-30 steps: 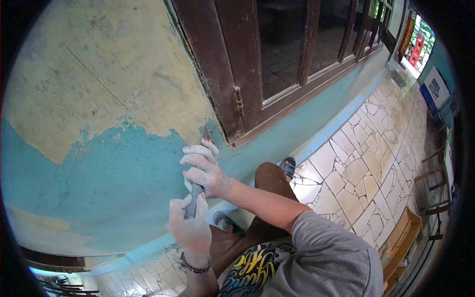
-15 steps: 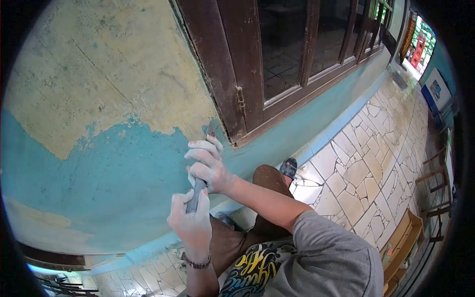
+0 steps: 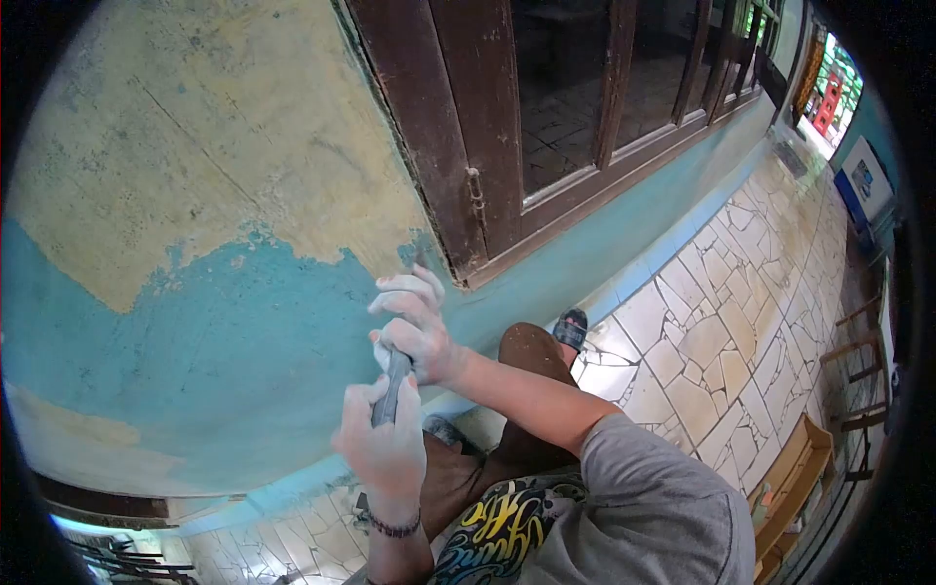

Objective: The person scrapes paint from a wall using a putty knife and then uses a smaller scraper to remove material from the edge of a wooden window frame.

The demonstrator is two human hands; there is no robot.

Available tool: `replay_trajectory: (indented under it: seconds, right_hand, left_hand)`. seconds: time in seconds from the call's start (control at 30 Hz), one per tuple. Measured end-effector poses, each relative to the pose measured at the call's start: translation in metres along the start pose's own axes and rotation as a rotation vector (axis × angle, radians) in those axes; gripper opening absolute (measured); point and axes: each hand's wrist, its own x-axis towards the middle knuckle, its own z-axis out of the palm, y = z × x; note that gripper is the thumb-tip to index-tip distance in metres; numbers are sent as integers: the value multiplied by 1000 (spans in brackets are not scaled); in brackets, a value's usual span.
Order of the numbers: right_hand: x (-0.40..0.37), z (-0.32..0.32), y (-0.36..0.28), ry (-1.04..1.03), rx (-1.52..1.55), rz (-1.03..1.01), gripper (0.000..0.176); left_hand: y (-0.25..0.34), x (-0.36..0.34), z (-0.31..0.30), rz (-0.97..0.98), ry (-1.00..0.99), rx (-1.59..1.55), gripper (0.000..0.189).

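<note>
A scraper with a grey handle runs up through both hands. My left hand, whitened with dust and with a bracelet at its wrist, is closed around the handle's lower end. Above it, my right hand, also dusty, wraps the upper part, its fingers near the wall. The scraper's tip is small and mostly hidden by the right fingers, close to the lower corner of the window frame. The wall has turquoise paint below a ragged edge and a bare yellowish patch above.
Brown-framed window panes stretch away to the upper right. Irregular pale tiles cover the floor, with a sandalled foot on them. A wooden shelf unit stands at the lower right, near wooden chairs.
Both hands and the scraper have shifted slightly right in view; my left hand is also a little lower. Less of the scraper's blade shows beyond my right fingers. Both grips remain closed.
</note>
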Motion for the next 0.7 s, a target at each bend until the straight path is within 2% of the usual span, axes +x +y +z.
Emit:
replay_trajectory:
  seconds: [0.07, 0.13, 0.17, 0.23, 0.27, 0.37, 0.47, 0.57, 0.7]
  right_hand:
    - [-1, -6, 1, -13, 14, -10, 22]
    - [-3, -3, 10, -33, -30, -73, 22]
    - [-5, 1, 5, -12, -6, -37, 23]
    - [-2, 1, -6, 22, 29, 29, 23]
    - [-1, -1, -2, 1, 11, 0, 23]
    - [0, -5, 4, -23, -24, -46, 24]
    - [2, -3, -1, -4, 26, 21, 24]
    - [3, -7, 11, -84, -16, -120, 19]
    - [1, 1, 4, -36, -32, -68, 18]
  left_hand:
    - [2, -7, -1, 108, 31, 53, 20]
    - [-5, -3, 5, 27, 15, -25, 20]
    - [-9, -3, 4, -17, 14, -59, 20]
    - [-2, -6, -5, 67, 32, 35, 19]
    - [2, -8, -6, 103, 43, 76, 19]
    - [-6, 2, 8, 14, 26, -46, 19]
    - [2, -6, -1, 71, 22, 57, 19]
    - [-2, -5, 1, -4, 15, 22, 19]
    - [-5, -4, -5, 56, 12, 13, 20]
